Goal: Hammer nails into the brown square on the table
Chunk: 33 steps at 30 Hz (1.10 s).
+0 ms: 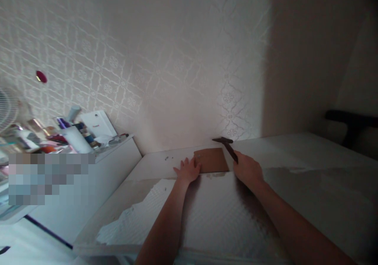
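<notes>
My right hand [248,168] is closed around the handle of a hammer [230,150], its dark head raised near the wall, just above and right of a brown rectangular piece [214,160] that looks like cardboard or thin board. That piece lies flat on a white surface. At its left edge rests my left hand [188,170], fingers spread and the nearer ones touching it. A small greyish thing shows on the piece beside those fingertips, too small to name. Several tiny dark bits [167,158], perhaps nails, lie left of my left hand.
White quilted-looking sheeting [212,202] with a torn left edge covers part of the surface. Left stands a white cabinet [109,178] crowded with bottles, a white box [99,124] and a fan [7,105]. Patterned wallpaper [177,68] rises behind; a dark armrest-like shape [351,119] is at right.
</notes>
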Tool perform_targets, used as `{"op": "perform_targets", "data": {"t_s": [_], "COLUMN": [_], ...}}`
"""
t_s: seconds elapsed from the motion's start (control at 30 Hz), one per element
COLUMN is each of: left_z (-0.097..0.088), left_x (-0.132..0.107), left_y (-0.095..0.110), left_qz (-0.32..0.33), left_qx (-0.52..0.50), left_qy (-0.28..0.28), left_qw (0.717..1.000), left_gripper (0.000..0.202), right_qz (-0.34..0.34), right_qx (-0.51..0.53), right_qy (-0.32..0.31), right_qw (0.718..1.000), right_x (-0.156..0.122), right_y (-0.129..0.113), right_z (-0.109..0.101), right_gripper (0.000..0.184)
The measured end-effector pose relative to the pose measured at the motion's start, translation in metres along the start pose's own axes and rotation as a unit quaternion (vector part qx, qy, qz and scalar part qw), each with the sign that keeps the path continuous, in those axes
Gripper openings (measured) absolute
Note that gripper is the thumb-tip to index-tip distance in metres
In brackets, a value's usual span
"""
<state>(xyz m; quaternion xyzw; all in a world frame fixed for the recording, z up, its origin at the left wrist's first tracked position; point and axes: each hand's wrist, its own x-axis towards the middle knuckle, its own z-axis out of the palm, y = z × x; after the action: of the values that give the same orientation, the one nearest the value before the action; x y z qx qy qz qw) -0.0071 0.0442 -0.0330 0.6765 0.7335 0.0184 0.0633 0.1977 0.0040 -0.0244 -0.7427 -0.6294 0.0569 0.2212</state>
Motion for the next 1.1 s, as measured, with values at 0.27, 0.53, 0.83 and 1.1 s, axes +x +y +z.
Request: {"op": "perform_targets", "data": {"t_s": [0.27, 0.53, 0.83, 1.1], "left_z": [-0.002, -0.007, -0.009, -0.011], "left_x": [-0.007, -0.015, -0.012, 0.019], "left_y": [0.003, 0.01, 0.016, -0.003], "left_qz": [0.014, 0.026, 0.011, 0.016], "left_qx": [0.009, -0.005, -0.059, -0.012], "left_qy": [0.001, 0.026, 0.176, 0.21], "left_qw": [1.0, 0.999, 0.983, 0.978], "left_gripper": [0.06, 0.05, 0.036, 0.033], "right_qz": [-0.012, -0.096, -0.31, -0.303], "right_qx": [-0.121, -0.081, 0.003, 0.015], "right_qy": [0.037, 0.102, 0.011, 0.017], "right_qw": [0.992, 0.987, 0.951, 0.953], "right_x": [0.0, 0.0, -0.007, -0.006], "right_y": [0.01, 0.001, -0.017, -0.017], "right_z": [0.004, 0.012, 0.065, 0.06], "right_gripper": [0.036, 0.039, 0.052, 0.051]}}
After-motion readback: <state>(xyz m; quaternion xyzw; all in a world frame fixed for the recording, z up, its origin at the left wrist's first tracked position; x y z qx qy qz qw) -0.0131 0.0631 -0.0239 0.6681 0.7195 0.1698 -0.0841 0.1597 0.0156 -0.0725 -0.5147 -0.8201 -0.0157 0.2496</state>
